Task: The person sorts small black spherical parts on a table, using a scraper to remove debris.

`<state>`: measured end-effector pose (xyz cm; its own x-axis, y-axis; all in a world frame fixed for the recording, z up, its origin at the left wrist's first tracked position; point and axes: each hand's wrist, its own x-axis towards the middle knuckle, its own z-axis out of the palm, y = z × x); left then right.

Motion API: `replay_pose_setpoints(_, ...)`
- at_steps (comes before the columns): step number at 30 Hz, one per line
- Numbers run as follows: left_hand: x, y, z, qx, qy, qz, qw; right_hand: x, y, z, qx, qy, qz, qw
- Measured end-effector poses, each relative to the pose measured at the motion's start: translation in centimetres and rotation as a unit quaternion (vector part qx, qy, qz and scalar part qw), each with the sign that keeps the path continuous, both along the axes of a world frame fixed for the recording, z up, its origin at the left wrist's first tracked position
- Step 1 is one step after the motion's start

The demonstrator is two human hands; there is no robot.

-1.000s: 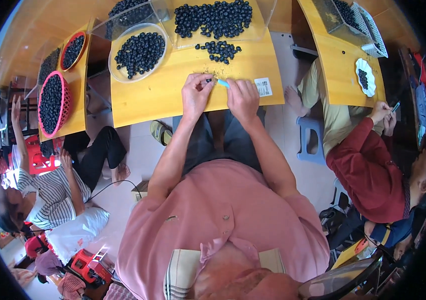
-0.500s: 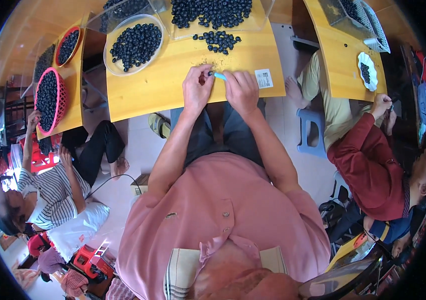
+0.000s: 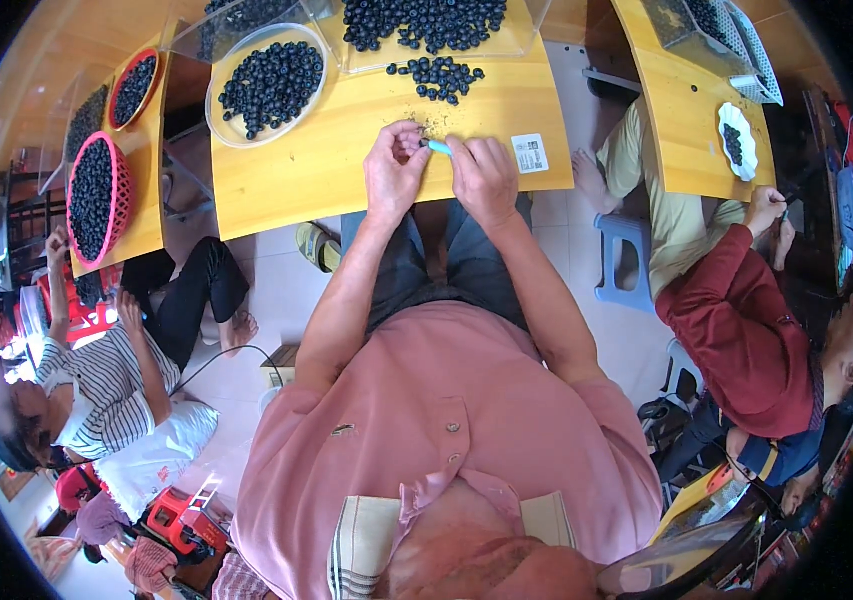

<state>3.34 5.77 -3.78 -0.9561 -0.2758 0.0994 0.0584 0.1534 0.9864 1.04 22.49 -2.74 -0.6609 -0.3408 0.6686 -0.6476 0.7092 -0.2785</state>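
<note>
My left hand (image 3: 393, 174) is closed in a pinch over the near edge of the yellow table (image 3: 307, 190), a small dark round bead-like piece at its fingertips, mostly hidden. Closed around a short tool with a light-blue handle (image 3: 438, 146), my right hand (image 3: 487, 182) points the tool's tip at that piece. The tip itself is too small to make out. Beyond my hands lie brown crumbs and a small loose pile of dark round pieces (image 3: 439, 78). Behind that pile, more dark pieces (image 3: 425, 22) fill a clear tray.
A clear round bowl (image 3: 214, 108) of dark pieces stands left, and a white printed card (image 3: 530, 153) lies right. Co-workers sit at both side tables, near a pink basket (image 3: 121, 195) and a white scalloped dish (image 3: 724, 164). A blue stool (image 3: 624, 262) stands on the floor.
Both hands hold nearly the same place. The blue-handled tool has tilted slightly and its end shifted a little. At the left, a co-worker's hand has drawn back from the pink basket.
</note>
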Motion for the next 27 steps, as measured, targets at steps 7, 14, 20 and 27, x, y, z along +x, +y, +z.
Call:
replay_pose_setpoints(7, 0.3, 0.1, 0.4, 0.011, 0.007, 0.008, 1.0, -0.4, -0.2, -0.1, 0.015, -0.051, -0.029, 0.998)
replay_pose_setpoints(14, 0.3, -0.4, 0.8, -0.049, 0.049, 0.02, 0.997, -0.2, -0.2, 0.3, -0.005, -0.028, -0.02, 0.999)
replay_pose_setpoints(20, 0.1, -3.6, 2.3, -0.166, 0.133, 0.071, 0.974, 0.1, 0.1, -0.1, -0.022, -0.013, -0.023, 0.999)
replay_pose_setpoints(27, -5.5, -13.8, 7.5, -0.34, 0.146, 0.18, 0.912, 0.1, 0.2, 0.4, -0.02, 0.003, -0.031, 0.999)
